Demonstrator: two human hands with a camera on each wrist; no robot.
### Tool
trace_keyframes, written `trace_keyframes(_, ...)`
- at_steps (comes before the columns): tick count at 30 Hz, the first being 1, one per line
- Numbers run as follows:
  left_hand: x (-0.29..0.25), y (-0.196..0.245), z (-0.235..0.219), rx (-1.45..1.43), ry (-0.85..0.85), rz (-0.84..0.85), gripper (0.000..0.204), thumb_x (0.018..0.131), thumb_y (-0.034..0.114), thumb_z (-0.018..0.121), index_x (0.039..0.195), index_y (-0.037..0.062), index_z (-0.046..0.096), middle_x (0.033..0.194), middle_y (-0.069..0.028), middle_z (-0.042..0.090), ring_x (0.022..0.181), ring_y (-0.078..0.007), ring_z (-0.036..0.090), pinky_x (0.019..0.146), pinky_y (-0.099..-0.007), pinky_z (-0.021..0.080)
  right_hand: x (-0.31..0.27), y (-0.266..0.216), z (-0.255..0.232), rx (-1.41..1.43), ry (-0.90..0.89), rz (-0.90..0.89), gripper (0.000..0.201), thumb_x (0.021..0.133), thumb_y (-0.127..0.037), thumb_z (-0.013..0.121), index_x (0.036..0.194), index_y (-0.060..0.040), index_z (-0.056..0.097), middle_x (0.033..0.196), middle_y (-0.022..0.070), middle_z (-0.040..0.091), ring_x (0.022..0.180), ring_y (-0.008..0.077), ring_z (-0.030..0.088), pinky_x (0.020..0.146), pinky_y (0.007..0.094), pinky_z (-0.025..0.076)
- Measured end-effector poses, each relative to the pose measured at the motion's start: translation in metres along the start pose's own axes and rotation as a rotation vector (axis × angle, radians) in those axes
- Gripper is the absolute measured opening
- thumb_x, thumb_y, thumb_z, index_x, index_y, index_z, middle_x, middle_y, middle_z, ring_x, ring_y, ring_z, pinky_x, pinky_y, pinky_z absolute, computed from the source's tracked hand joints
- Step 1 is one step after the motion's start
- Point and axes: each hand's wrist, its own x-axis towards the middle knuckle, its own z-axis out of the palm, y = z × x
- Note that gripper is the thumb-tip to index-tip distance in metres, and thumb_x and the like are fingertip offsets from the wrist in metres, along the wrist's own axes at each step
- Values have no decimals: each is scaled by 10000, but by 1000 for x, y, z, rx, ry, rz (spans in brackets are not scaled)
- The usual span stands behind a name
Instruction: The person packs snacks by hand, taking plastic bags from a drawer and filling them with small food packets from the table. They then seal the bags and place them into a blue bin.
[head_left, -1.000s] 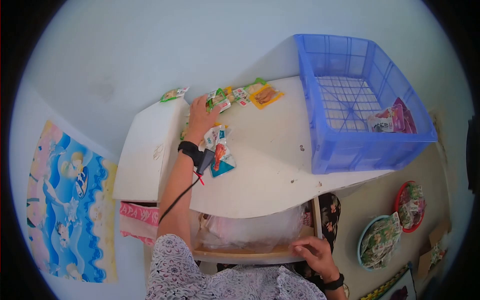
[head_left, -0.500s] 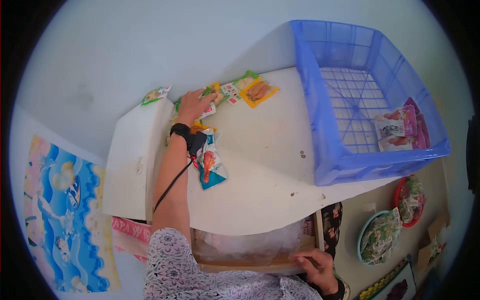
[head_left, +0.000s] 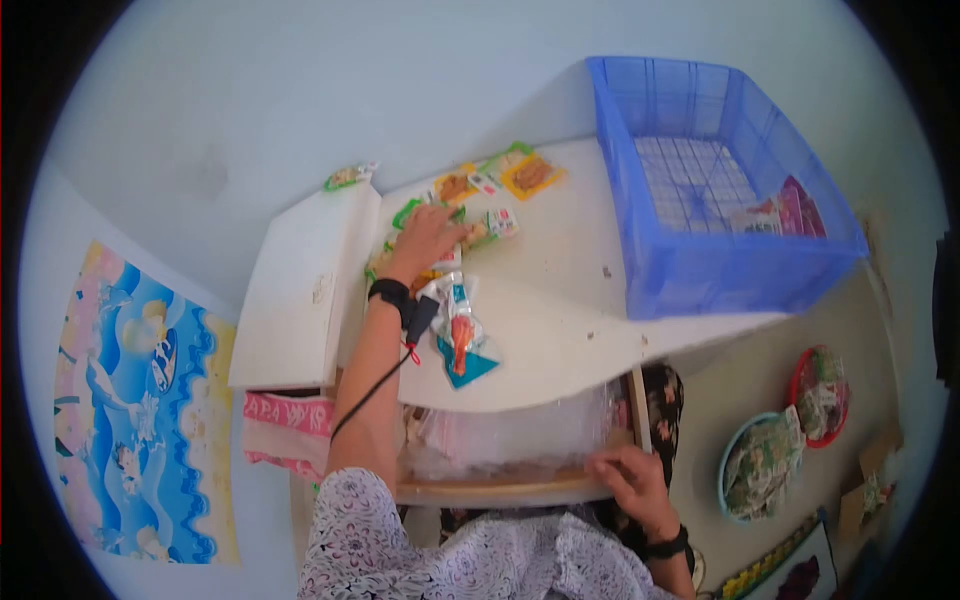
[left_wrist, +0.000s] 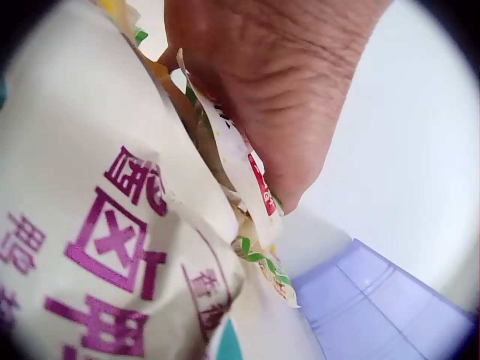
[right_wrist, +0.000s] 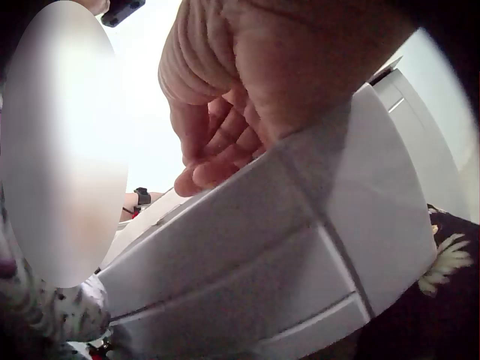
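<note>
My left hand [head_left: 425,243] is over a group of snack packets at the left of the white table [head_left: 560,350]. Its fingers grip a green-and-white snack packet [head_left: 490,228], whose labelled end sticks out to the right. In the left wrist view a white packet with purple lettering [left_wrist: 120,247] stands close beside the palm; the fingertips are hidden there. Just nearer lies a teal-and-white packet [head_left: 463,345]. Yellow packets [head_left: 530,177] lie by the wall. My right hand [head_left: 637,487], fingers loosely curled, rests at the front edge of the open drawer [right_wrist: 225,247].
A blue plastic crate [head_left: 735,280] with purple packets [head_left: 800,212] inside stands on the table's right. Clear plastic bags [head_left: 520,440] fill the drawer. A white box-like unit [head_left: 300,290] borders the left. On the floor are a teal basin [head_left: 735,440] and a red basin [head_left: 800,380] of packets.
My left hand has come nearer to me across the table, and the green-and-white packet has shifted right, away from the yellow ones by the wall. The right hand stays at the drawer edge.
</note>
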Motion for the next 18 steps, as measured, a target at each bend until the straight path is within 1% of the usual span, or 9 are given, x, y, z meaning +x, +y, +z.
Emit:
trace_keyframes(1, 3, 2, -1, -72, -20, -109, 704, 921, 515, 666, 1407, 11, 588, 1366, -226, 600, 1311, -341, 511, 1140, -436, 372, -4, 4, 2, -38, 1, -36, 131, 953, -48, 670, 1052, 22, 720, 913, 113, 739, 859, 215, 718, 785, 320, 566)
trace_keyframes(4, -12, 20, -9, -170, 143, -223, 714, 961, 448, 656, 1488, -3, 484, 1428, -291, 547, 1319, -378, 551, 1126, -433, 423, -6, -2, 5, -116, 1, -47, 138, 943, -38, 664, 1062, 11, 714, 906, 136, 726, 829, 268, 711, 745, 337, 555)
trace_keyframes(5, -25, 29, -13, -193, 258, -206, 689, 966, 409, 671, 1483, -8, 487, 1433, -268, 552, 1289, -337, 582, 1096, -420, 454, -5, -2, 7, -158, 7, -72, 134, 942, -37, 661, 1056, 7, 713, 909, 143, 724, 824, 280, 709, 732, 345, 551)
trace_keyframes(6, -34, 44, -29, -213, 377, -186, 664, 971, 370, 685, 1477, -14, 491, 1437, -246, 556, 1259, -296, 612, 1065, -408, 485, -2, -2, 9, -200, 13, -102, 131, 940, -37, 657, 1051, 4, 713, 912, 149, 721, 819, 292, 707, 720, 352, 548)
trace_keyframes(9, -91, 109, -65, -700, 468, -217, 544, 1000, 264, 676, 1439, -23, 532, 1374, -194, 615, 1205, -214, 635, 1010, -349, 516, -2, 1, 14, -332, 15, -118, 112, 922, -35, 660, 1019, -7, 708, 916, 159, 711, 810, 325, 696, 698, 368, 538)
trace_keyframes(12, -156, 148, -76, -759, 483, -141, 430, 1026, 201, 645, 1391, -16, 575, 1269, -158, 677, 1093, -191, 677, 956, -323, 533, 0, -3, 16, -385, -6, -159, 98, 904, -30, 665, 993, -11, 701, 909, 153, 709, 795, 325, 692, 676, 372, 532)
trace_keyframes(15, -225, 168, -71, -790, 406, -272, 332, 1035, 122, 608, 1337, -15, 604, 1143, -151, 711, 975, -175, 705, 838, -285, 547, 2, -4, 17, -405, -39, -147, 96, 891, -24, 676, 983, -14, 698, 899, 145, 705, 757, 308, 680, 653, 363, 525)
trace_keyframes(16, -245, 171, -69, -747, 363, -313, 303, 1029, 115, 615, 1302, -15, 622, 1095, -133, 714, 923, -164, 703, 806, -279, 545, 2, -9, 18, -393, -66, -69, 100, 888, -29, 687, 987, -19, 700, 886, 141, 698, 729, 288, 665, 640, 352, 519)
trace_keyframes(18, -280, 172, -56, -663, 286, -381, 245, 1018, 100, 629, 1232, -16, 658, 1000, -98, 721, 821, -142, 700, 740, -267, 541, 3, -10, 21, -353, -59, -28, 105, 880, -30, 697, 985, -20, 699, 883, 136, 696, 702, 281, 648, 629, 347, 513)
